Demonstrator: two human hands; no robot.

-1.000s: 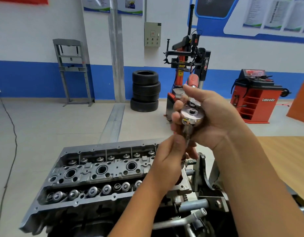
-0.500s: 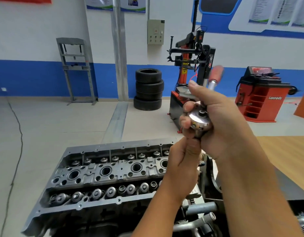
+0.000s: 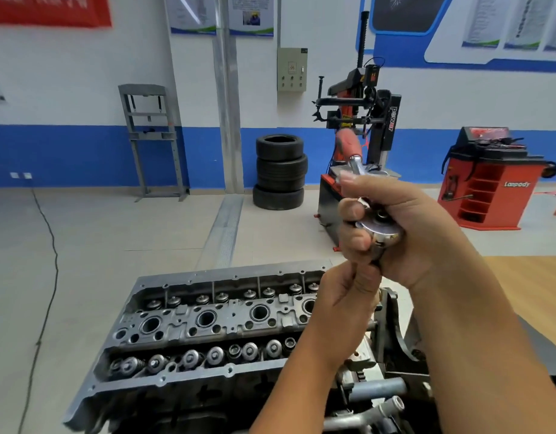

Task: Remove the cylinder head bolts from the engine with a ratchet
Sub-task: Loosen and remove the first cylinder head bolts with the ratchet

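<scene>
Engine (image 3: 207, 349) fills the near left of the view, its cylinder head (image 3: 214, 321) uncovered and facing up, with a row of round bores down the middle and valve springs (image 3: 204, 357) lined up along the near and far edges. Small dark holes sit around the bores, but whether bolts remain in them is too small to tell, so how many have come out cannot be read. The right end of the head is hidden behind the arms. Far back stand a tyre changer (image 3: 361, 108), a red wheel balancer (image 3: 489, 180), a stack of tyres (image 3: 279, 172) and a grey press frame (image 3: 151, 139) against the blue and white wall. To the right, a wooden tabletop (image 3: 533, 286) shows beyond the right forearm.

Above the right end of the head, the right hand (image 3: 408, 233) is wrapped round the chrome head of the ratchet (image 3: 380, 233), whose red handle points away toward the far wall. Just beneath it the left hand (image 3: 345, 305) curls its fingers round something under the ratchet head, probably a socket extension or a withdrawn bolt; the fingers hide it.

My judgement: the tool is lifted clear of the engine, so no bolt is being turned now, and the work looks somewhere between bolts, with loosening likely left to do
</scene>
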